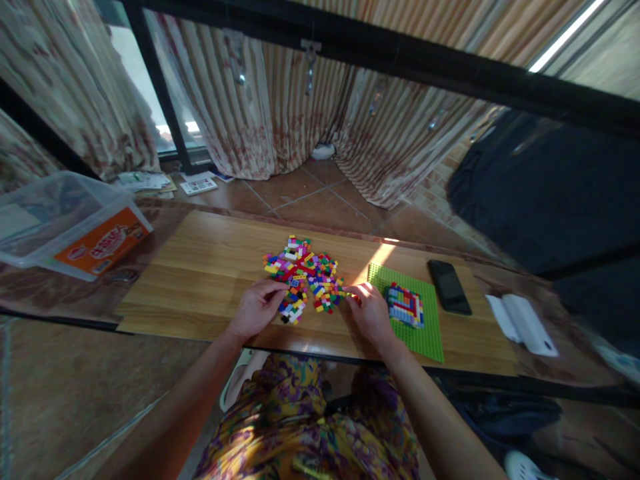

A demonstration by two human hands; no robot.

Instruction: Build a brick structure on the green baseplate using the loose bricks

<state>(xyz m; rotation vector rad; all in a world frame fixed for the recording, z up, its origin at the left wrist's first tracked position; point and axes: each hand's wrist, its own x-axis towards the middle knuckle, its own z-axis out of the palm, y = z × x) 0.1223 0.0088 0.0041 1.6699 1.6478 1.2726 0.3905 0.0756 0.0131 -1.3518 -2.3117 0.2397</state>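
Clear-plastic bin [100, 241], contents unclear; L hand [256, 308], R hand [370, 311] at bricks [303, 268], fingers' pinch unclear.

The head camera looks forward and down, tabletop [190, 280] near.

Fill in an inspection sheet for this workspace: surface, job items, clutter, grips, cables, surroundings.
Surface: wood-grain board, partly sunlit.
Job items: loose bricks heaped mid-board; brick build on green baseplate.
Clutter: dark phone right of the baseplate; plastic bin left of the board.
Grips: left grip and right grip at opposite sides of the heap; cannot tell whether either holds a brick.
Cables: nothing seen.
Surroundings: curtains, tiled floor.
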